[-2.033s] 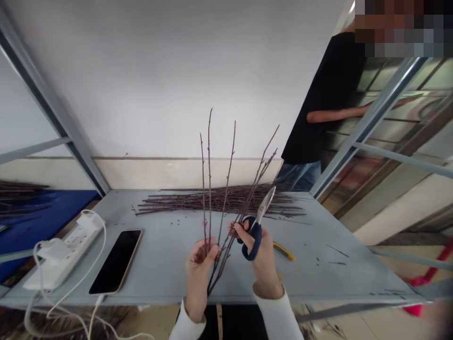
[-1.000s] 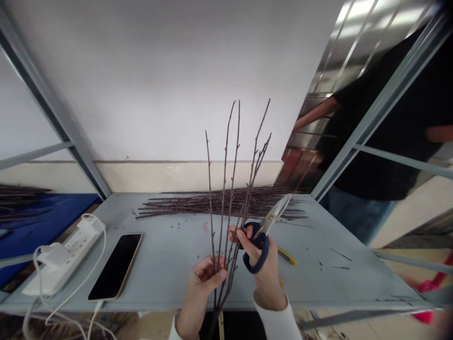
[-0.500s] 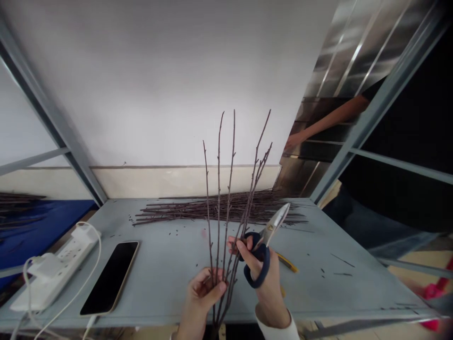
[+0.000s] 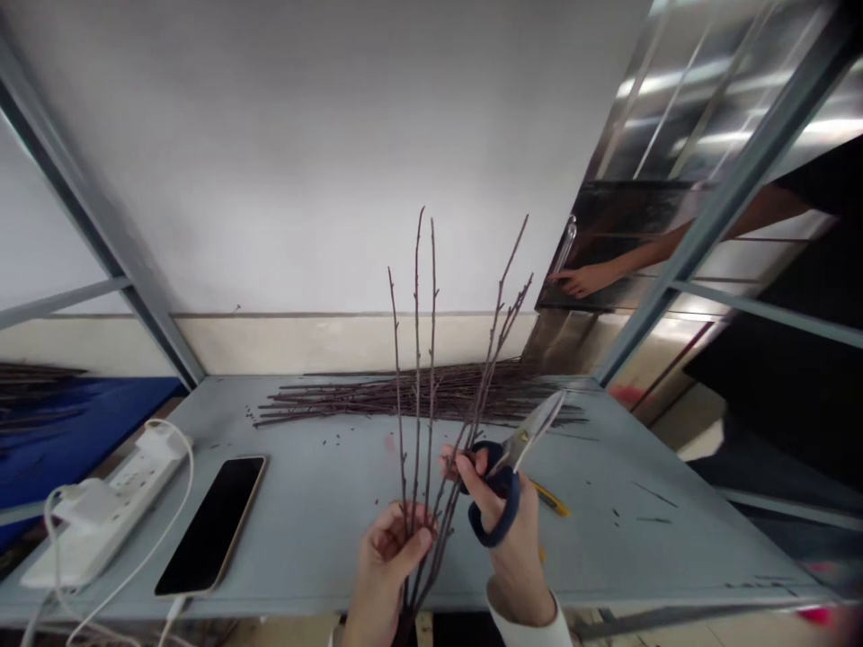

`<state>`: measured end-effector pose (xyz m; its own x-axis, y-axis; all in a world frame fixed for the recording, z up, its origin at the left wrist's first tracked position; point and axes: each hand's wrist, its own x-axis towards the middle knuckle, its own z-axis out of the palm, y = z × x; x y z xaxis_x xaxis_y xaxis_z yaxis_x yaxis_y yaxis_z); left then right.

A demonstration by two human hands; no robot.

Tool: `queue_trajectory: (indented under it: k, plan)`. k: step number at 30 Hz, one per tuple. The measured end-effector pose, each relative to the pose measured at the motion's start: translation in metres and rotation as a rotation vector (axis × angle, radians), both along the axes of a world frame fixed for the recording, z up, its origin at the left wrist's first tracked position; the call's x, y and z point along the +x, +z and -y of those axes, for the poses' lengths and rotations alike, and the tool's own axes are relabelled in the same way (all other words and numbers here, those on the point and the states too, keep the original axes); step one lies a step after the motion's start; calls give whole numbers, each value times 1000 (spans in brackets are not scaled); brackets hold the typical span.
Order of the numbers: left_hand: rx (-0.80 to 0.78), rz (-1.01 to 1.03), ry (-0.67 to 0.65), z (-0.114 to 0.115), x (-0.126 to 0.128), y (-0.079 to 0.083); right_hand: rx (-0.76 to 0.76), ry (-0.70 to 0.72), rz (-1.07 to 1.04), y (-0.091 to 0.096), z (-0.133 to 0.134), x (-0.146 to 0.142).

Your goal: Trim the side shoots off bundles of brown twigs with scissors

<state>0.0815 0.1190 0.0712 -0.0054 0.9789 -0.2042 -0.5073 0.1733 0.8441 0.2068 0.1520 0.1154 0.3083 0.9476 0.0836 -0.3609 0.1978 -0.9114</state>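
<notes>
Near the table's front edge, my left hand (image 4: 395,553) is closed around several thin brown twigs (image 4: 416,386) standing upright. The navy-handled scissors (image 4: 522,440) hang on my right hand (image 4: 495,512), their blades pointing up and to the right. With the fingertips of that same hand I pinch another group of twigs (image 4: 480,395) leaning right. Both groups converge below my left hand, where their lower ends leave the picture. Behind them a long pile of twigs (image 4: 378,395) lies across the back of the table.
A phone (image 4: 211,526) and a white power strip (image 4: 111,503) with cables lie at the left. A yellow utility knife (image 4: 553,500) rests partly behind my right hand. Metal frame posts (image 4: 701,225) bound the table (image 4: 303,548). Beyond the right post, another person's arm (image 4: 620,265) reaches out.
The right-hand twigs and the scissors have shifted slightly right, widening the gap between the two groups. The other person has moved to the right.
</notes>
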Motion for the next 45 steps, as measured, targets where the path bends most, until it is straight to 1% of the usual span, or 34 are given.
queue_trajectory:
  k: [3, 11, 15, 19, 23, 25, 27, 29, 31, 34, 36, 40, 45]
  plan:
    - [3, 43, 43, -3, 5, 5, 21, -54, -48, 1, -2, 0]
    - [-13, 72, 42, -5, 12, 24, 73, -273, -72, -8, -5, 2]
    - [19, 71, 25, -7, 13, 24, 115, -360, -75, -9, -4, -1]
    - [28, 82, 25, -8, 15, 23, 198, -455, -73, -8, 1, -7]
    - [10, 104, 63, -8, 17, 26, 240, -598, -78, -7, 6, -11]
    - [7, 105, 70, -7, 16, 28, 237, -633, -93, -6, 7, -10]
    - [21, 100, 64, -5, 14, 30, 195, -585, -98, -7, 5, -7]
    - [39, 92, 45, -4, 13, 32, 117, -472, -83, -9, 1, -2]
    - [48, 78, -11, -3, 13, 34, 49, -341, -32, -13, -6, 5]
    - [35, 83, -93, -2, 14, 36, 10, -155, 159, -18, -15, 15]
    - [10, 102, -105, -2, 15, 38, 0, -64, 302, -21, -19, 24]
    - [-30, 129, -93, -3, 12, 40, -3, 46, 455, -27, -20, 44]
    - [-20, 121, -74, -6, 6, 38, 51, 146, 834, -46, -11, 72]
